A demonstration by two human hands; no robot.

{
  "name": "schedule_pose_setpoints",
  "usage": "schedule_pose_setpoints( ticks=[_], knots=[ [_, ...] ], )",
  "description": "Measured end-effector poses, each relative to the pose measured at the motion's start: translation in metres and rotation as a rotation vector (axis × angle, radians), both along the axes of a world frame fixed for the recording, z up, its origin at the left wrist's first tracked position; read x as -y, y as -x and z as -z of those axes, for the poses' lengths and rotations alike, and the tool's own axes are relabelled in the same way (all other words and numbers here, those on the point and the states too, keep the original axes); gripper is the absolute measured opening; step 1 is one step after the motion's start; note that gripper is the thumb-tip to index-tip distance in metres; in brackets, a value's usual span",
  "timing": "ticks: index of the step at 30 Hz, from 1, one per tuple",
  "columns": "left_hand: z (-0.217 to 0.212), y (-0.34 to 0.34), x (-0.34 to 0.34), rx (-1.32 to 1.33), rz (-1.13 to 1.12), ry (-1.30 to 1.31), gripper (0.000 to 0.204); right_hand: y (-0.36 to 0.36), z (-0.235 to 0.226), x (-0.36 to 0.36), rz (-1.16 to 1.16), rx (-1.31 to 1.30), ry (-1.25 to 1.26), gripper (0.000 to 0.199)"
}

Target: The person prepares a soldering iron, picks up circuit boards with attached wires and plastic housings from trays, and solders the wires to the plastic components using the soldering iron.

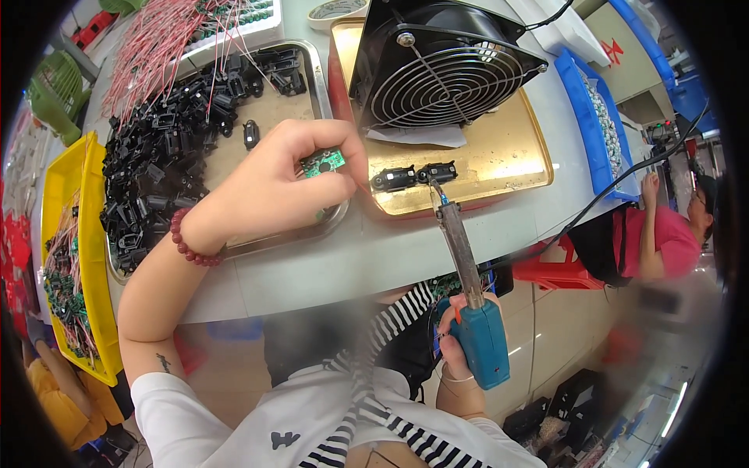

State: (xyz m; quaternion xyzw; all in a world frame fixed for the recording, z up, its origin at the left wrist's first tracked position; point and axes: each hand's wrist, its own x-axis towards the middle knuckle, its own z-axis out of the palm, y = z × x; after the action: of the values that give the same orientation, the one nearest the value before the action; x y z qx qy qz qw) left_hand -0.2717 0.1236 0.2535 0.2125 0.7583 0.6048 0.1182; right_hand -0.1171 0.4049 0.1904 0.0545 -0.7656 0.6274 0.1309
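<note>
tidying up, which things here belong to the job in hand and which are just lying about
In the job, apparently:
board
solder gun
two black parts
gold tray
parts pile, probably

Just about, apparently:
tape roll
paper
green fan

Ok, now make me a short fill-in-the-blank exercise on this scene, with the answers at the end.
1. The left hand holds a ____ circuit board.
2. The soldering gun in the right hand points at the ____-hand one of two black housings.
3. On the gold tray stands a large black ____ with a round wire guard.
4. The long tub at far left is ____.

Answers: green; right; fan; yellow.
</note>
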Motion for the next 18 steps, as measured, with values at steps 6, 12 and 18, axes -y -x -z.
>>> schedule_pose_setpoints(
  ticks=[6, 12, 18],
  knots=[
    [-0.0041, 0.0002, -0.0005, 0.029, 0.047, 0.03, 0.009, 0.0007, -0.0001, 0.0012, 0.004, -0.019, 0.0, 0.032],
    [-0.0013, -0.0025, -0.0038, -0.057, 0.022, 0.086, 0.024, -0.0001, 0.0026, -0.0003, 0.017, 0.005, -0.017, 0.032],
    [0.0021, -0.0054, -0.0098, -0.226, -0.089, 0.132, 0.03, -0.0002, 0.0042, 0.0014, -0.003, 0.038, 0.03, 0.033]
  ],
)
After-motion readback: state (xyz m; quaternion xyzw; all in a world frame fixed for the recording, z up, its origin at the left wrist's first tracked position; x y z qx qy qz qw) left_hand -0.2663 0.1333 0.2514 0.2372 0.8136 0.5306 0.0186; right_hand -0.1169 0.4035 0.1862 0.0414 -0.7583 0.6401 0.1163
